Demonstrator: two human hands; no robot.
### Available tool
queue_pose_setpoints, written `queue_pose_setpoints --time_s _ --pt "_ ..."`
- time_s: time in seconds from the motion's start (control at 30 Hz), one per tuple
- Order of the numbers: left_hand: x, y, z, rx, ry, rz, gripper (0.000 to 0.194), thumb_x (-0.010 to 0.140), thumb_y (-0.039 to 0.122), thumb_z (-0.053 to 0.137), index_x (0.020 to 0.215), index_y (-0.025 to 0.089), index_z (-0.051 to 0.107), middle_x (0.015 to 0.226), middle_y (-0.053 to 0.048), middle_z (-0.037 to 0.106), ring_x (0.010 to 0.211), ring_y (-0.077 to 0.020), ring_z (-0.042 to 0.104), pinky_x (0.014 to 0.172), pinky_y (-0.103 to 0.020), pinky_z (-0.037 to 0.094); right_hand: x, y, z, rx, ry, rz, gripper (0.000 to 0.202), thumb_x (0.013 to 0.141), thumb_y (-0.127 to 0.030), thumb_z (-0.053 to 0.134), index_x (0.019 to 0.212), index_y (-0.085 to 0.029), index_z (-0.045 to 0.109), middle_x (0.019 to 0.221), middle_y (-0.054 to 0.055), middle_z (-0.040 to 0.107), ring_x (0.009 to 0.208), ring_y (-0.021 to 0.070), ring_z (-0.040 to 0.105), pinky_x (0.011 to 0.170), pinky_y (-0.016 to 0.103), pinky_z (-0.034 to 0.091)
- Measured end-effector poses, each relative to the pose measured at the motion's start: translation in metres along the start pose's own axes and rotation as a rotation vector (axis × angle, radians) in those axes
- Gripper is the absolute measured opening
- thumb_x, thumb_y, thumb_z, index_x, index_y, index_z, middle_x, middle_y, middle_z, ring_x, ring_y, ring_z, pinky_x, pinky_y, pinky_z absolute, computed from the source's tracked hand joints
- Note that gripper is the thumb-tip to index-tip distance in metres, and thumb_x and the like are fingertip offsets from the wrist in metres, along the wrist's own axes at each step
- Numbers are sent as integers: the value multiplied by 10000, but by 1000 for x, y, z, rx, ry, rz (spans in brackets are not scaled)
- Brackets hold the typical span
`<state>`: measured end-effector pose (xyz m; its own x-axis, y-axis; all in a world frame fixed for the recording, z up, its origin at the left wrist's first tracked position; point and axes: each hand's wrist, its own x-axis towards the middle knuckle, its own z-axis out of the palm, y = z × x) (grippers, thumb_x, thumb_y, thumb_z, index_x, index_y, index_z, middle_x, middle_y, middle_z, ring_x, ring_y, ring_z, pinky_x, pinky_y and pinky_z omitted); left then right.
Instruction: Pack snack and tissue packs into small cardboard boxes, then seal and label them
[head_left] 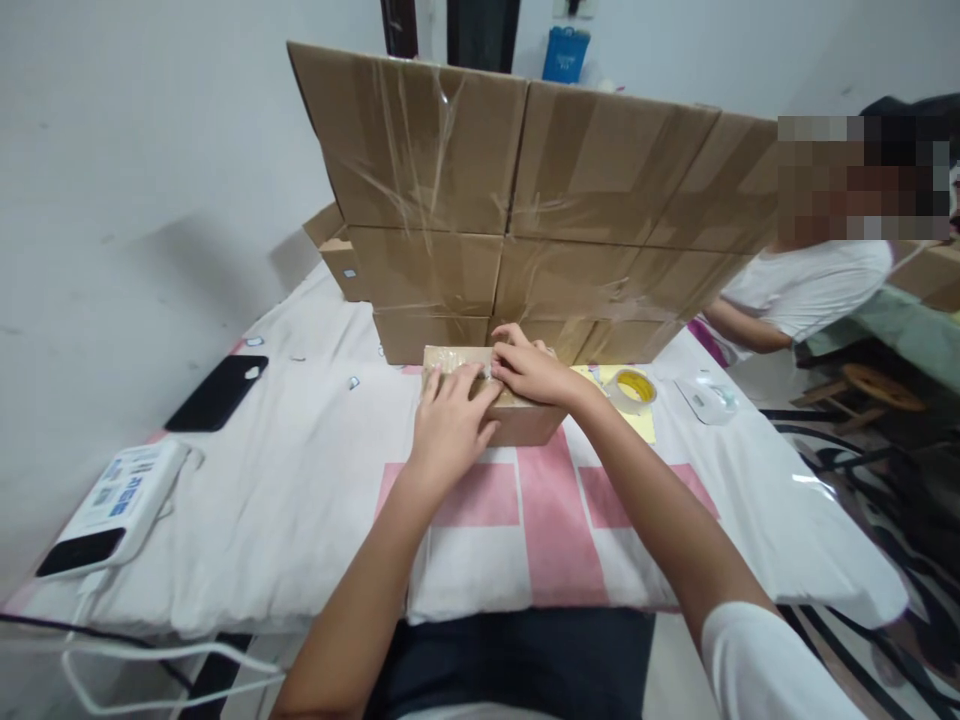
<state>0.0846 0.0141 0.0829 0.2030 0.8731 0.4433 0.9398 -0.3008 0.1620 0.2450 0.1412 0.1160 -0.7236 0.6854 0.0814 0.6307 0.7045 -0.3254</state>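
Note:
A small brown cardboard box (527, 428) lies on the table in front of me, with shiny clear tape across its top. My left hand (455, 410) rests on the left part of the box top, its fingers spread and holding nothing. Over the right part of the top, my right hand (531, 370) has bent fingers drawn together at the taped surface near the left fingertips. Whatever may be between those fingers is hidden. A roll of clear tape (634, 390) with a yellow core sits just right of the box.
Taped cardboard boxes (574, 165) form a tall stack behind the small box. On the left lie a black phone (217, 393) and a white power bank (124, 505) with a cable. A white device (706, 400) stands right, near another person (814, 290).

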Motion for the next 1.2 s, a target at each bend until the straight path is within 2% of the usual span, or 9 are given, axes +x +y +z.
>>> queue_pose_setpoints --time_s 0.2,0.37,0.47,0.63,0.73,0.83,0.97,1.13,1.2 --pt "-5 -4 5 -14 36 50 434 935 273 649 1366 243 611 1486 -102 591 1355 -310 550 1225 -586 296 -3 -2 -1 50 77 59 187 950 -365 563 899 -188 594 1611 146 297 1290 353 556 1089 612 398" --pt "-7 -7 10 -27 53 65 407 967 266 607 1373 263 607 1466 -73 620 1328 -296 580 1204 -587 301 -4 -3 -1 -14 261 395 511 744 -541 804 1006 -178 557 1410 221 481 1231 422 567 1012 622 449" --pt "-9 -8 10 -34 62 72 411 973 274 608 1383 285 603 1497 -50 602 1337 -289 581 1204 -578 301 -9 3 -3 123 289 503 524 760 -522 788 1078 -173 561 1203 171 620 1086 344 633 962 521 498" --pt "-16 -8 11 -13 114 100 385 1010 284 554 1391 312 602 1487 -29 614 1364 -274 572 1195 -555 315 -43 27 -4 447 301 335 432 831 -422 709 1173 -183 596 1263 112 663 1160 275 626 1041 448 482" --pt "-19 -9 12 -13 140 151 378 1010 280 558 1382 323 613 1467 -12 632 1385 -267 559 1207 -552 300 -73 39 7 679 232 239 686 870 -546 684 1427 -197 485 1454 139 564 1295 300 583 1088 458 477" --pt "-21 -14 14 -32 150 188 365 998 297 590 1358 325 636 1455 -2 640 1385 -256 563 1219 -541 297 -100 48 22 807 208 141 1024 856 -684 671 1640 -261 166 1664 155 324 1513 337 387 1177 489 412" --pt "-23 -21 13 -52 139 227 337 1006 318 582 1335 336 652 1434 9 656 1409 -229 546 1235 -519 283 -124 48 36 790 133 28 1379 715 -793 751 1656 -314 -136 1752 135 50 1612 374 135 1230 560 324" --pt "-34 -29 16 -66 140 252 324 1009 351 572 1320 345 662 1420 -1 669 1418 -213 536 1263 -497 253 -136 39 52 602 236 32 1493 679 -615 886 1632 -322 -225 1743 150 53 1580 399 236 1220 598 338" --pt "-41 -43 19 -76 183 137 336 988 385 589 1304 308 673 1433 -40 660 1435 -237 516 1254 -495 287 -137 39 62 560 311 41 1461 697 -583 880 1643 -301 -197 1735 163 76 1571 403 255 1210 588 364"
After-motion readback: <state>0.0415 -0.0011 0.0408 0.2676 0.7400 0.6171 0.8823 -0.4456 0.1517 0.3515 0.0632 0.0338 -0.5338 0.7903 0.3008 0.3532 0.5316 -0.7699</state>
